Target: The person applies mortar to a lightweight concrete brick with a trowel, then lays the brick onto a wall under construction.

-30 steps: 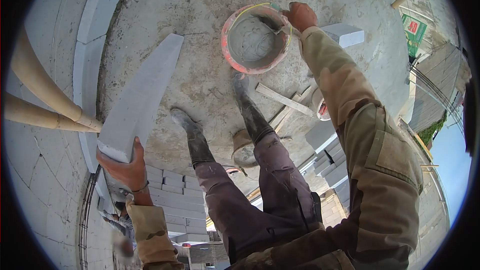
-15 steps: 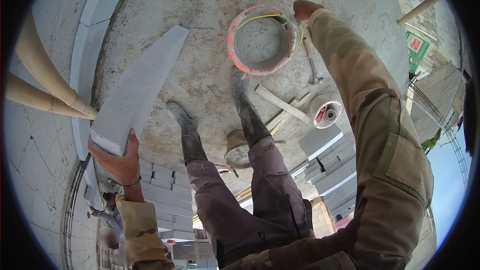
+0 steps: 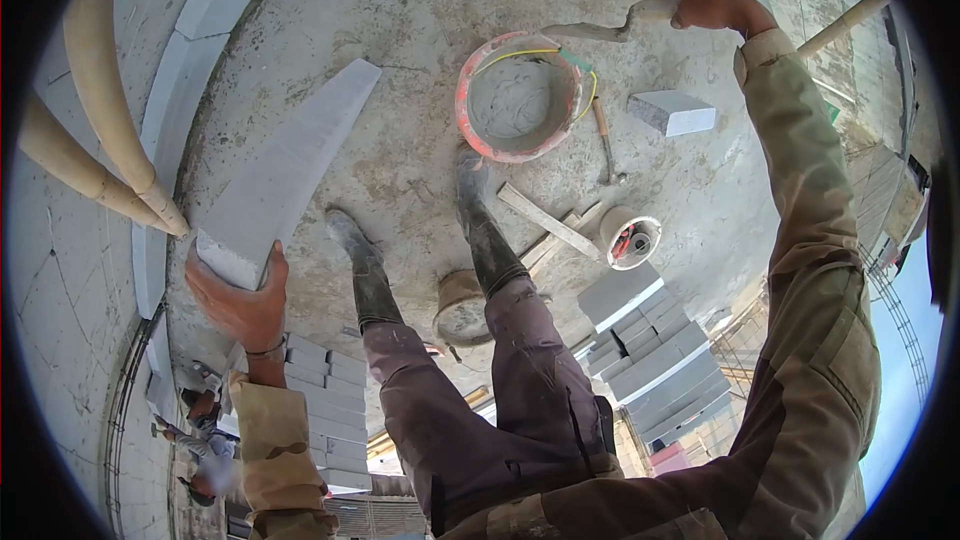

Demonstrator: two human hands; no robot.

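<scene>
My left hand (image 3: pixel 240 298) is wrapped round the near end of a long light-grey concrete block (image 3: pixel 290 165), thumb on one side and fingers on the other. The block slants away up to the right. My right hand (image 3: pixel 710 0), closed and raised at the upper right, grips the handle of a trowel (image 3: pixel 600 32). Its thin blade, coated in mortar, points left above the bucket's far side. Below the blade stands a red-rimmed bucket (image 3: pixel 466 120) of wet grey mortar (image 3: pixel 515 95), with a yellow-and-green handle resting against its rim.
Right of the bucket lie a hammer (image 3: pixel 605 140) and a short block (image 3: pixel 672 112). Nearer are wood strips (image 3: pixel 548 222), a white tool bucket (image 3: pixel 630 238) and stacked blocks (image 3: pixel 650 350). Poles (image 3: pixel 105 180) lean by the low block wall (image 3: pixel 165 130) at left. Another person (image 3: pixel 205 450) is at lower left.
My right hand has moved from the bucket's rim up and to the right, bringing the trowel into plain sight. My left hand keeps its hold on the block. The view has shifted slightly.
</scene>
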